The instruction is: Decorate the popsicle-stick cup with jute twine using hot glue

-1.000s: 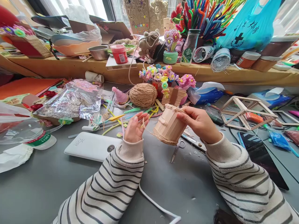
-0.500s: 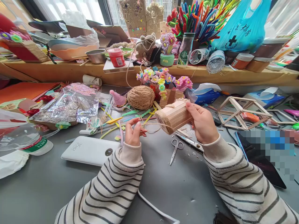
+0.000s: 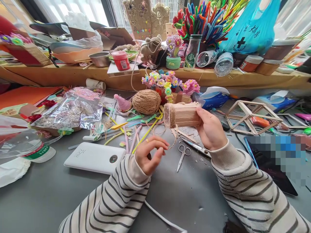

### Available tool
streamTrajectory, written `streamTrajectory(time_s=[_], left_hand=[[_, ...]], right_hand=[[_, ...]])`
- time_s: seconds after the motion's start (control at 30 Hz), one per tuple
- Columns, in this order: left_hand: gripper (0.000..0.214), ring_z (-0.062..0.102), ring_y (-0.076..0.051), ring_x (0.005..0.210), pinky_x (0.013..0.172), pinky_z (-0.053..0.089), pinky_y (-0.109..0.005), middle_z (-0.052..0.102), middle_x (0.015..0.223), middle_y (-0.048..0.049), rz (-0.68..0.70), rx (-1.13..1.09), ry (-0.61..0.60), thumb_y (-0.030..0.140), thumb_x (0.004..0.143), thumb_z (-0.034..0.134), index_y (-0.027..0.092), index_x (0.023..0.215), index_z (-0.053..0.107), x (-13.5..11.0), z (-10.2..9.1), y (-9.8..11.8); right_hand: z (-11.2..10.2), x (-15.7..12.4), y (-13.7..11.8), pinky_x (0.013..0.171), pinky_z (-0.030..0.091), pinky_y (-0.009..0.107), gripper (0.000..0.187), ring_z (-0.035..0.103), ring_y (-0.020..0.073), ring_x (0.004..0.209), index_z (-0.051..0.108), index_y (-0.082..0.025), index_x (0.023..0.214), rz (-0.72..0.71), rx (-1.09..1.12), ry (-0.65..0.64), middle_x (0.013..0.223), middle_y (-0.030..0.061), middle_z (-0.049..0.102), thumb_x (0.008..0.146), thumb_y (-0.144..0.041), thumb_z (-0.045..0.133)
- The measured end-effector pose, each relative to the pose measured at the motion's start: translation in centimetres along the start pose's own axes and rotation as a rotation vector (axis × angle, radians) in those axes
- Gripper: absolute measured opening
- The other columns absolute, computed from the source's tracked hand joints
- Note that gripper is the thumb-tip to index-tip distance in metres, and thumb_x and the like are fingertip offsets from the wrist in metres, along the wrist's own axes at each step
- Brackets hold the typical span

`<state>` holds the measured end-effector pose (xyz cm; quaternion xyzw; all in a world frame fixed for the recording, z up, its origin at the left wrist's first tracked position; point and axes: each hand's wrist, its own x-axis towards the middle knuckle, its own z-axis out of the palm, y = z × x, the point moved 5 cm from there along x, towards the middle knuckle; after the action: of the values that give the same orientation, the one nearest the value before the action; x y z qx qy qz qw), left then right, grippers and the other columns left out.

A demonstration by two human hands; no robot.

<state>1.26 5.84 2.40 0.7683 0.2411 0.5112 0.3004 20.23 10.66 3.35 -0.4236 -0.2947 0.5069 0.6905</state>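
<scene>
My right hand (image 3: 212, 129) grips one end of a small cylinder (image 3: 186, 116) covered with flat wooden sticks, held sideways above the table. Brown twine (image 3: 172, 116) is wound around its left end, beside a clear rim. From there a loose strand runs down to the fingertips of my left hand (image 3: 151, 154), which are closed on it. Behind the cylinder lies a ball of brown twine (image 3: 146, 101). Under it are small scissors (image 3: 183, 156) and larger scissors (image 3: 196, 147), the latter partly hidden by my right hand and sleeve.
A white power bank (image 3: 94, 157) lies left of my left hand, near several pipe cleaners (image 3: 136, 135). At right are a wooden stick frame (image 3: 252, 117) and a tablet (image 3: 269, 165). A cluttered ledge (image 3: 116, 76) runs along the back.
My left hand has moved right and toward me, drawing the twine strand below the cylinder. The cylinder has turned from tilted to nearly level, its wound end now facing left.
</scene>
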Motion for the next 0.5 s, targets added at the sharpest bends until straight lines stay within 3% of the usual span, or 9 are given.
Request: streamTrajectory(time_s=[0.1, 0.13, 0.17, 0.23, 0.27, 0.33, 0.43, 0.5], left_hand=[[0.01, 0.053, -0.015, 0.068, 0.059, 0.047, -0.029, 0.052, 0.079, -0.0047, 0.157, 0.225, 0.171, 0.02, 0.071, 0.054, 0.018, 0.08, 0.055, -0.4, -0.5, 1.4], [0.009, 0.052, -0.015, 0.067, 0.058, 0.046, -0.029, 0.05, 0.077, -0.0036, 0.182, 0.271, 0.176, 0.02, 0.07, 0.054, 0.018, 0.079, 0.054, -0.6, -0.3, 1.6], [0.006, 0.051, -0.014, 0.063, 0.056, 0.045, -0.028, 0.049, 0.072, -0.0023, 0.191, 0.299, 0.122, 0.021, 0.071, 0.054, 0.019, 0.076, 0.053, -0.7, 0.2, 1.5], [0.009, 0.048, -0.011, 0.053, 0.05, 0.042, -0.025, 0.051, 0.062, -0.0006, 0.16, 0.307, -0.142, 0.025, 0.077, 0.05, 0.019, 0.072, 0.055, -1.1, 2.1, 0.9], [0.015, 0.05, -0.012, 0.053, 0.051, 0.043, -0.026, 0.053, 0.06, -0.0011, 0.123, 0.314, -0.256, 0.03, 0.079, 0.049, 0.019, 0.073, 0.057, -1.3, 3.0, 0.3], [0.023, 0.06, -0.017, 0.068, 0.064, 0.049, -0.03, 0.064, 0.076, -0.0074, -0.006, 0.317, -0.311, 0.033, 0.084, 0.045, 0.017, 0.092, 0.06, -1.5, 3.9, -1.2], [0.045, 0.058, -0.026, 0.102, 0.083, 0.05, -0.04, 0.057, 0.117, -0.0166, -0.261, 0.19, -0.131, 0.036, 0.082, 0.05, 0.017, 0.122, 0.046, -1.3, 3.5, -3.7], [0.056, 0.055, -0.029, 0.111, 0.087, 0.05, -0.041, 0.049, 0.128, -0.0169, -0.407, -0.014, -0.017, 0.037, 0.077, 0.059, 0.019, 0.127, 0.041, -1.1, 2.8, -5.0]], right_hand=[[0.0, 0.0, 0.0, 0.09, 0.045, 0.032, 0.02, 0.06, 0.0155, 0.089, 0.066, -0.019, 0.079, -0.001, -0.02, 0.019, 0.085, -0.0009, 0.07, 0.066, -0.034, 0.067], [-0.1, 0.0, 0.0, 0.091, 0.044, 0.034, 0.02, 0.06, 0.0161, 0.09, 0.066, -0.019, 0.079, -0.005, -0.029, 0.022, 0.086, -0.0007, 0.07, 0.066, -0.034, 0.066], [0.0, -0.1, 0.0, 0.092, 0.044, 0.035, 0.02, 0.06, 0.0166, 0.092, 0.065, -0.019, 0.08, -0.008, -0.035, 0.018, 0.087, -0.0003, 0.07, 0.067, -0.034, 0.066], [0.2, -0.1, 0.1, 0.094, 0.043, 0.036, 0.02, 0.06, 0.0174, 0.095, 0.065, -0.019, 0.08, -0.01, -0.03, -0.001, 0.09, 0.0004, 0.07, 0.066, -0.033, 0.066], [0.3, -0.2, 0.3, 0.094, 0.043, 0.036, 0.02, 0.06, 0.0176, 0.095, 0.065, -0.019, 0.08, -0.005, -0.023, -0.011, 0.091, 0.0006, 0.07, 0.066, -0.032, 0.067], [0.5, -0.5, 0.5, 0.095, 0.042, 0.036, 0.021, 0.06, 0.0177, 0.094, 0.064, -0.018, 0.081, 0.021, -0.015, -0.031, 0.09, 0.0008, 0.07, 0.065, -0.032, 0.068], [0.9, -1.1, 0.6, 0.094, 0.043, 0.035, 0.022, 0.061, 0.0168, 0.092, 0.064, -0.018, 0.083, 0.049, -0.022, -0.052, 0.087, 0.0002, 0.07, 0.066, -0.032, 0.069], [1.3, -1.6, 0.5, 0.093, 0.043, 0.033, 0.021, 0.06, 0.0154, 0.091, 0.064, -0.019, 0.082, 0.06, -0.02, -0.065, 0.087, -0.0003, 0.07, 0.066, -0.031, 0.069]])
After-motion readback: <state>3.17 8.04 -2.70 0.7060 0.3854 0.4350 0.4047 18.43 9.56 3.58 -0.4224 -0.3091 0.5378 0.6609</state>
